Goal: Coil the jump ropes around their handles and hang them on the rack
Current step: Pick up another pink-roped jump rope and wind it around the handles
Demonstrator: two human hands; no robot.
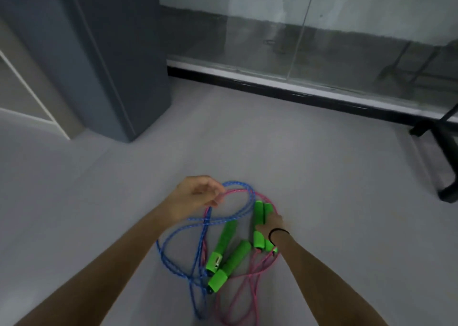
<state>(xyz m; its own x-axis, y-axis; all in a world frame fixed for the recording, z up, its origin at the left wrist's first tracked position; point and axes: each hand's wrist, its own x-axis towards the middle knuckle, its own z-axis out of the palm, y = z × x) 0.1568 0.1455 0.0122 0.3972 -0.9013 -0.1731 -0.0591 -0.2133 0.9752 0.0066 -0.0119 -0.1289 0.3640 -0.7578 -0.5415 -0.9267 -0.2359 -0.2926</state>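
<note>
Head view: we look down past both forearms at two tangled jump ropes lying on a pale grey floor (297, 177).
Left hand (198, 197): the fingers curl in towards the thumb and grip strands at the far left of the tangle. The blue jump rope (238, 183) loops out from under them. A pink strand passes the same spot, and we cannot tell whether it is gripped too.
Right hand (270, 224): it is closed round the middle of the paired green handles (260, 210), which are held side by side. Their far ends stick out beyond the fist and their near ends below it.
Pink jump rope (235, 193): its cord leaves the near ends of the paired green handles and trails on the floor towards us. It also arcs round the far side of the tangle towards the left hand.
Loose green handles (224, 239): two more lie on the floor between our forearms, just left of the right hand. Both are slanted, and the blue cord comes out of their near ends.
Blue jump rope, rest of it: it crosses over the pink cord in several loops and runs down the left side of the tangle.
Wristband (278, 232): a thin black band sits round the right wrist.
Cabinet (111, 53): dark grey, it stands at the far left.
Glass panel (347, 41): it sits on a black base rail (297, 94) along the far edge of the floor.
Black frame foot (443, 157): it is at the right edge, well apart from the ropes, and we cannot tell what it belongs to.
</note>
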